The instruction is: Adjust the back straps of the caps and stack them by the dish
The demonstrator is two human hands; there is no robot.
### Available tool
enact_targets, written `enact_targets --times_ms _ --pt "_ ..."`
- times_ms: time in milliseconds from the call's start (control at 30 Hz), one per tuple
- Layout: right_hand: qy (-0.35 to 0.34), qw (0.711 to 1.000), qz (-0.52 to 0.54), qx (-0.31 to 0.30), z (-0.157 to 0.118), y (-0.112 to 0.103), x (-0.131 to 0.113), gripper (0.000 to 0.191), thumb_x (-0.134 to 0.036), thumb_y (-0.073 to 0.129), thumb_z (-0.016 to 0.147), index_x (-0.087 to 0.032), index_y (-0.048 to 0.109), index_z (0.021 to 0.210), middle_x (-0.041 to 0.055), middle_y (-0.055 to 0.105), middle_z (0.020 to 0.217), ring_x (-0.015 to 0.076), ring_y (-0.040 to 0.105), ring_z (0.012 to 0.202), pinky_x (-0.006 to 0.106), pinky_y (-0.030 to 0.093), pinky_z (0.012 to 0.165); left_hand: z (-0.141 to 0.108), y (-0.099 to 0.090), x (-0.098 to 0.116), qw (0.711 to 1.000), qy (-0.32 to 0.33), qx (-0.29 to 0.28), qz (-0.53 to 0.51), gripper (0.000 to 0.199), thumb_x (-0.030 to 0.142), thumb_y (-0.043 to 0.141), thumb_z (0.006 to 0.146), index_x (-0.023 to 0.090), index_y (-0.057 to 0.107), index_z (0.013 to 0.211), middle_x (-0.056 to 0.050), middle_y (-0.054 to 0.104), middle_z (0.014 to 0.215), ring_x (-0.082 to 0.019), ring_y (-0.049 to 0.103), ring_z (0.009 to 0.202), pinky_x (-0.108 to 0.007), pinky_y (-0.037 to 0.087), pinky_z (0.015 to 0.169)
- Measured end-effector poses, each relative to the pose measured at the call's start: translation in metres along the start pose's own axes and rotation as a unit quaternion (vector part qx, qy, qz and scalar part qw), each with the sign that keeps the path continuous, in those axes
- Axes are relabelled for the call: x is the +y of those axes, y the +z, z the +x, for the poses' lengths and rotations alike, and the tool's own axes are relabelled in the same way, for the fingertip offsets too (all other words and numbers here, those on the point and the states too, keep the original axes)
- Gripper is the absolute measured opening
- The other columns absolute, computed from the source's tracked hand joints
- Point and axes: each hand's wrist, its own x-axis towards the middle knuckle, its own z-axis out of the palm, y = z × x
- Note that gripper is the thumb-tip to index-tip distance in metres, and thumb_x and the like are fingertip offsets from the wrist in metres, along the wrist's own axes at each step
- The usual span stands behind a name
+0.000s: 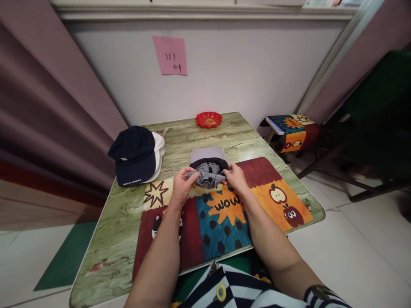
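Note:
A grey baseball cap (208,153) rests on the table in front of me, its inside turned towards me and its brim pointing away. My left hand (184,185) pinches the left end of the cap's back strap. On the other side, my right hand (235,175) grips the right edge near the strap. The strap runs across the opening between the two hands. Beneath the hands lies a colourful mat (192,239) with apples and the word "WOW". To the left, a navy cap (136,149) sits stacked on a white cap (159,149).
A red scalloped dish (209,120) stands at the far edge of the wood-patterned table (105,244). On the wall behind is a pink note (171,55). A stool with a patterned cover (293,128) stands on the right, near a dark chair (369,128). Curtains hang on both sides.

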Motion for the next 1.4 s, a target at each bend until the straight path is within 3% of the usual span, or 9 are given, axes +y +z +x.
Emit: enact_targets --times_ms 167,300,400,467,567,700,833,1000,1400 --pt "-0.032 0.996 -0.023 0.074 -0.002 -0.003 -0.007 0.032 -0.045 0.053 0.092 -0.019 0.065 0.106 0.0078 0.072 0.079 0.0246 0.070 0.075 0.035 0.053 0.072 0.001 -0.003 0.002 1.000 0.018 0.010 0.003 0.031 0.037 0.080 0.072 0.017 0.064 0.090 0.002 0.063 0.070 -0.009 0.053 0.053 -0.020 0.044 0.049" --pt "-0.192 0.951 -0.050 0.236 -0.020 -0.009 -0.023 0.037 -0.042 0.054 0.094 -0.018 0.062 0.120 0.0135 0.072 0.105 0.0276 0.067 0.099 0.041 0.050 0.092 -0.001 -0.003 0.001 0.999 0.037 -0.011 0.018 0.032 0.038 0.077 0.076 0.019 0.060 0.096 0.002 0.064 0.073 -0.010 0.055 0.056 -0.021 0.046 0.053" --pt "-0.334 0.928 -0.021 0.163 -0.033 -0.001 -0.038 0.024 -0.035 0.053 0.096 -0.022 0.068 0.110 0.0100 0.072 0.110 0.0227 0.065 0.105 0.036 0.048 0.096 -0.003 0.002 -0.002 0.998 0.040 -0.034 0.030 0.034 0.037 0.078 0.076 0.021 0.053 0.092 0.004 0.063 0.071 -0.009 0.054 0.054 -0.020 0.045 0.053" --pt "-0.366 0.927 -0.027 0.077 -0.038 0.008 -0.045 0.021 -0.034 0.057 0.096 -0.025 0.071 0.108 0.0065 0.074 0.106 0.0201 0.067 0.101 0.033 0.049 0.092 -0.005 0.006 -0.003 0.998 0.036 -0.046 0.039 0.034 0.038 0.077 0.077 0.021 0.052 0.092 0.005 0.063 0.070 -0.009 0.054 0.053 -0.020 0.044 0.053" --pt "-0.359 0.933 -0.040 -0.002 -0.039 0.019 -0.047 0.022 -0.035 0.062 0.094 -0.028 0.073 0.112 0.0040 0.075 0.105 0.0191 0.068 0.097 0.031 0.049 0.088 -0.006 0.009 -0.002 0.997 0.034 -0.051 0.040 0.031 0.040 0.072 0.081 0.020 0.053 0.094 0.004 0.061 0.068 -0.010 0.054 0.054 -0.021 0.044 0.054" --pt "-0.324 0.945 0.038 -0.022 -0.033 0.022 -0.040 0.020 -0.033 0.062 0.093 -0.027 0.076 0.106 0.0044 0.074 0.099 0.0189 0.068 0.091 0.030 0.051 0.084 -0.007 0.007 0.003 0.997 0.024 -0.075 -0.010 0.029 0.043 0.064 0.088 0.019 0.057 0.101 0.002 0.062 0.075 -0.010 0.057 0.057 -0.023 0.046 0.058" --pt "-0.261 0.951 0.158 -0.050 -0.027 0.019 -0.035 0.017 -0.036 0.065 0.088 -0.024 0.075 0.093 0.0036 0.074 0.092 0.0193 0.067 0.085 0.030 0.052 0.081 -0.007 0.003 0.007 0.988 -0.011 -0.147 -0.047 0.040 0.031 0.075 0.077 0.019 0.056 0.111 -0.002 0.068 0.094 -0.013 0.063 0.074 -0.025 0.050 0.071" --pt "-0.162 0.945 0.244 -0.147 -0.023 0.015 -0.033 0.024 -0.044 0.068 0.082 -0.022 0.070 0.092 0.0012 0.070 0.087 0.0180 0.064 0.080 0.029 0.052 0.076 -0.010 0.008 0.008 0.994 -0.014 -0.113 -0.004 0.032 0.026 0.078 0.070 0.019 0.061 0.096 0.000 0.066 0.085 -0.014 0.063 0.076 -0.025 0.050 0.073" --pt "-0.179 0.929 0.277 -0.166 -0.026 0.010 -0.037 0.024 -0.043 0.069 0.083 -0.020 0.065 0.078 0.0057 0.070 0.105 0.0202 0.065 0.100 0.033 0.048 0.095 -0.011 0.012 0.006 0.994 0.006 -0.110 0.018 0.021 0.027 0.077 0.071 0.018 0.069 0.088 -0.003 0.069 0.089 -0.015 0.063 0.079 -0.027 0.051 0.076"
